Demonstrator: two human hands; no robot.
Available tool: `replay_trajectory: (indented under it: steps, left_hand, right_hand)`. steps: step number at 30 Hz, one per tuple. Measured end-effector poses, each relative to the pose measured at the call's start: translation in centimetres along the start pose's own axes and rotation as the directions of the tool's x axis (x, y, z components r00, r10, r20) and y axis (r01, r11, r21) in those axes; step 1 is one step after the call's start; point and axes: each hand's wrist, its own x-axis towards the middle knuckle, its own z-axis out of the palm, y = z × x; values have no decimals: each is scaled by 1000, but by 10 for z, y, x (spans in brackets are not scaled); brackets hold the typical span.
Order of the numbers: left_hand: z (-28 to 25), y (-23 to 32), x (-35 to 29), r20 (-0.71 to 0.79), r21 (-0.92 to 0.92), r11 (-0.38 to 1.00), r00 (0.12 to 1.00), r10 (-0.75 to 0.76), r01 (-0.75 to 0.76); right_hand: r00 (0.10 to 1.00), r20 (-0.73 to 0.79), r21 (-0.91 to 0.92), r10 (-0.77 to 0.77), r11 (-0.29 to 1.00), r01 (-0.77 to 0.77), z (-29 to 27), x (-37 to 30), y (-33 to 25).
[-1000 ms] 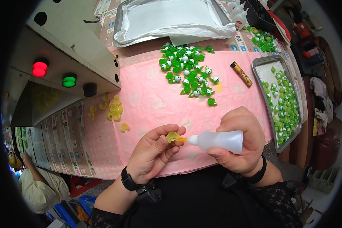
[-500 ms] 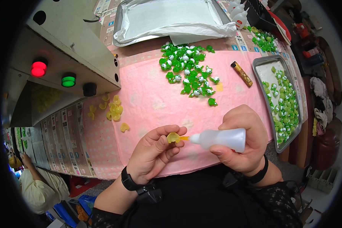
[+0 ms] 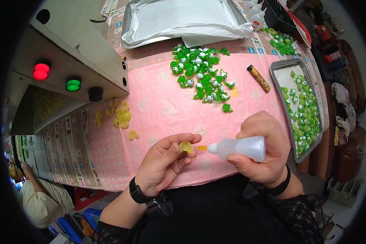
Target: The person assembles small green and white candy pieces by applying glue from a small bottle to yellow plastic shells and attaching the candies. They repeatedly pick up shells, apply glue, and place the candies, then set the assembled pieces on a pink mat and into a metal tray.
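Between thumb and fingertips, my left hand [image 3: 165,159] pinches a small translucent yellow cup-shaped piece [image 3: 186,147], its hollow showing. My right hand [image 3: 264,148] is wrapped round a white squeeze bottle [image 3: 242,149], tilted on its side. The bottle's orange nozzle [image 3: 201,148] points left at the yellow piece, with a small gap between them. More yellow pieces [image 3: 123,118] lie loose on the pink cloth [image 3: 150,101] to the left. Beyond my hands is a heap of small green figures with white eyeballs [image 3: 199,71].
A lighter [image 3: 258,79] lies at right, near a metal tray [image 3: 322,126] of green pieces. A paper-lined tray [image 3: 183,18] stands at the back. On the left looms a metal machine [image 3: 89,53] with red and green lamps. Another person's sleeve [image 3: 40,203] shows far left.
My right hand has drawn the bottle slightly to the right, widening the gap between nozzle and yellow piece. My left hand stays nearly where it was.
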Motion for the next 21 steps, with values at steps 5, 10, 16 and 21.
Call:
replay_trajectory:
  steps: [5, 10, 16, 21]
  left_hand:
    - [8, 4, 1, -43, 51, 998, 999, -31, 33]
    - [7, 4, 2, -43, 65, 996, 998, -52, 55]
    - [9, 7, 1, -70, 56, 995, 994, -79, 83]
    - [5, 5, 2, -22, -9, 998, 998, -56, 55]
  right_hand:
    - [1000, -12, 35, 22, 999, -21, 1, 1, 1]
    - [1000, -2, 59, 25, 998, -25, 2, 3, 3]
    - [999, 20, 90, 35, 995, -36, 7, 4, 5]
    - [1000, 3, 91, 31, 995, -31, 8, 4, 8]
